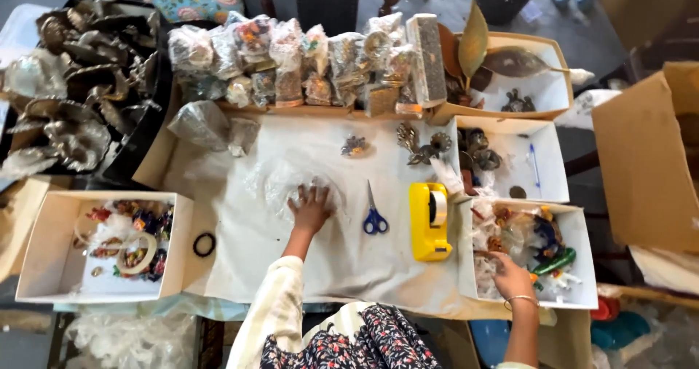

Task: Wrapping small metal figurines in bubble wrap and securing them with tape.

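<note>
Here, the person's left hand (pixel 311 207) lies flat with fingers spread, pressing down on a crumpled clear plastic bag (pixel 287 181) in the middle of the white paper-covered table (pixel 328 260). The right hand (pixel 511 274) reaches into the near-right white cardboard box (pixel 582 263) of colourful trinkets, fingers curled down among them; whether they have closed on a piece I cannot tell. Just right of the bag lie blue-handled scissors (pixel 374 216), then a yellow tape dispenser (pixel 428 220). A small silvery metal ornament (pixel 354 145) sits farther off. To do this well, I'd judge the bag should be held smooth and pinned while one item is picked cleanly, without snagging the loose wrapping in that box.
</note>
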